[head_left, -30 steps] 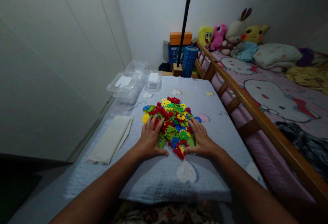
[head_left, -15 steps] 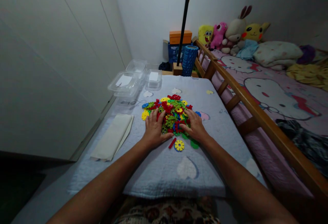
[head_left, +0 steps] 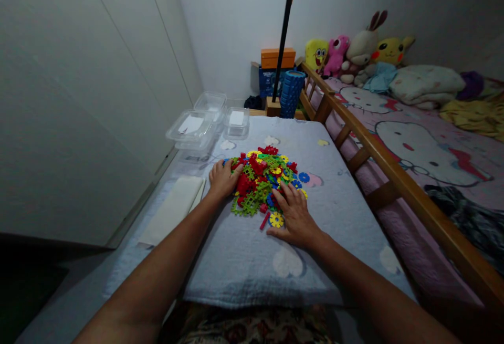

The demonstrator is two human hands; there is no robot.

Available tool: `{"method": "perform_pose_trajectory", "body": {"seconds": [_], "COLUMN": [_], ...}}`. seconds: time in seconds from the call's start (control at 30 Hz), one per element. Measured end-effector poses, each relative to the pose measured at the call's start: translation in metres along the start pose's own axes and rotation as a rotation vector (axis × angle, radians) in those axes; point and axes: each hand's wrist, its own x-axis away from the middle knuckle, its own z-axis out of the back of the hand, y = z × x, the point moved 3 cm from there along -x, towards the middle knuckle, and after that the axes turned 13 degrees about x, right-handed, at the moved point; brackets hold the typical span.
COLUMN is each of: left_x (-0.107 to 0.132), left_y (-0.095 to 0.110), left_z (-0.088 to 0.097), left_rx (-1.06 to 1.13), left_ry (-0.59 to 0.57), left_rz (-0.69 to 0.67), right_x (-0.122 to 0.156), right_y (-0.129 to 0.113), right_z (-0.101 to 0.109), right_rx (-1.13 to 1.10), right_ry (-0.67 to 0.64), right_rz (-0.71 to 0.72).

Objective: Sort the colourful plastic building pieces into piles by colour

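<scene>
A heap of plastic building pieces (head_left: 258,176) in red, green, yellow and blue lies mid-table, many of them notched discs and lattice shapes. At the heap's left edge rests my left hand (head_left: 224,178), open, its fingertips against the pieces. My right hand (head_left: 295,212) is spread over the near right side, fingers touching the heap. Close to its thumb lie a yellow notched disc (head_left: 276,220) and a short red stick (head_left: 265,221). Some pieces under my fingers are hidden.
Clear plastic containers (head_left: 192,126) stand at the table's far left, with a folded cream cloth or paper (head_left: 173,210) nearer me. A wooden bed rail (head_left: 366,149) runs along the right side. Behind the table are a black pole (head_left: 284,34) and a blue foam roller (head_left: 292,94).
My left hand has shifted left and farther away, to the heap's left edge. My right hand has come nearer to me. The heap has spread, uncovering green pieces at its near left.
</scene>
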Motion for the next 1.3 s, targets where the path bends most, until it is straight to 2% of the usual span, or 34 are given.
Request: {"method": "perform_pose_trajectory", "body": {"seconds": [0.1, 0.23, 0.4, 0.53, 0.63, 0.8, 0.97, 1.13, 1.3], "left_x": [-0.007, -0.016, -0.016, -0.011, -0.011, -0.017, -0.022, -0.022, -0.022], "left_y": [0.004, 0.012, 0.01, 0.005, 0.002, -0.005, -0.009, -0.007, -0.006], "left_z": [-0.008, -0.015, -0.016, -0.014, -0.009, -0.003, -0.004, -0.005, -0.004], "left_rx": [0.057, 0.208, 0.322, 0.436, 0.499, 0.518, 0.48, 0.476, 0.484], "left_ry": [0.006, -0.051, -0.003, 0.022, 0.033, 0.092, 0.12, 0.113, 0.072], "left_rz": [0.009, -0.045, -0.102, -0.135, -0.131, -0.118, -0.14, -0.156, -0.167], "right_x": [-0.013, -0.033, -0.056, -0.062, -0.058, -0.047, -0.044, -0.044, -0.047], "right_y": [0.002, 0.002, 0.005, 0.008, 0.008, -0.002, -0.026, -0.048, -0.051], "right_z": [-0.003, -0.004, -0.005, -0.006, -0.003, 0.01, 0.015, 0.01, 0.004], "right_rx": [0.0, 0.0, -0.006, 0.007, 0.02, -0.016, 0.01, 0.062, 0.093], "right_ry": [0.02, 0.031, 0.046, 0.091, 0.175, 0.302, 0.296, 0.283, 0.338], "right_rz": [-0.006, 0.003, -0.009, -0.029, -0.022, 0.135, 0.297, 0.456, 0.428]}}
